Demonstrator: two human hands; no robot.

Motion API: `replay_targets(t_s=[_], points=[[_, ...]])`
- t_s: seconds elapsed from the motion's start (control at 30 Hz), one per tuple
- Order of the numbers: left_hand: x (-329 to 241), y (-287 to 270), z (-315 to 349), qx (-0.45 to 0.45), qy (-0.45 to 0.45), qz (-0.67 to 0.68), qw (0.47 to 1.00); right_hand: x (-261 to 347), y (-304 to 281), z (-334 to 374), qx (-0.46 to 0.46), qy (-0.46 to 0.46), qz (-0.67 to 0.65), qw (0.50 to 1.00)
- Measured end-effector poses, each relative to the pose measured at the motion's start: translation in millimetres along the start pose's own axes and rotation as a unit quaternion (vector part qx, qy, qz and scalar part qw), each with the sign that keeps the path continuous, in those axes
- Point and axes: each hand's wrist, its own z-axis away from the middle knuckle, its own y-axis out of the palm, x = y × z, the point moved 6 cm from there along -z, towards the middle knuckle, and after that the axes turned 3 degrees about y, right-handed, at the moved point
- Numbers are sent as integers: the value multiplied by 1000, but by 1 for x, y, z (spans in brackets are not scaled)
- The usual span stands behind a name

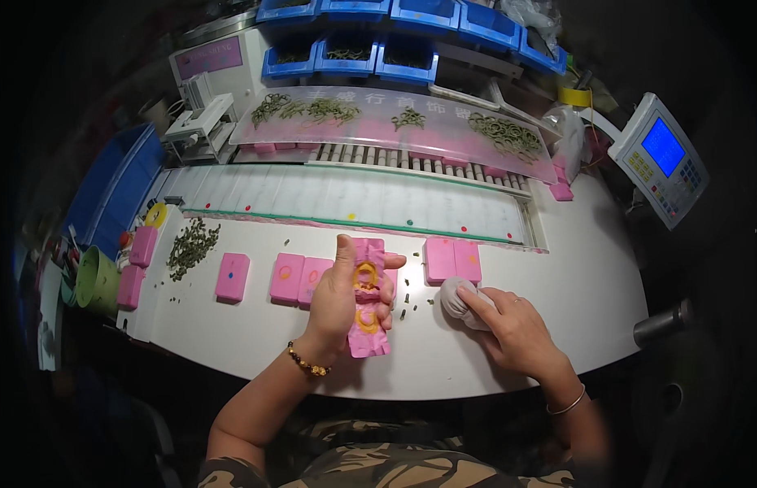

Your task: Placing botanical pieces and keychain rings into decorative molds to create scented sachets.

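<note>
My left hand [336, 294] is closed round a pink rubber mold [368, 302], held up above the white table. It lies spread in two halves, and a yellow ring shape shows on each half. Lower right of the pink blocks, my right hand [515, 325] grips a round white cloth pouch [456, 302] with its fingers on top. The pouch is near the table surface; contact cannot be made out. Two pink mold blocks [452, 261] stand side by side just beyond the pouch. Small dark green bits [405, 298] lie between my hands.
More pink blocks [233, 277] and a pile of green bits [193, 246] are at left. Behind runs a white strip [313, 199] with coloured dots. A clear shelf [378, 122] bears green rings below blue bins [343, 55]. A control panel [661, 159] leans in at right.
</note>
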Motion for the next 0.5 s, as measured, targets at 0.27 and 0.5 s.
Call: replay_targets(t_s=[0.27,0.5], points=[[15,0,0,1,-12,-4,1000,35,-74,-19,-239,-64,101,964],[-10,10,-1,29,90,-120,988,101,-17,-32,-192,-158,125,960]])
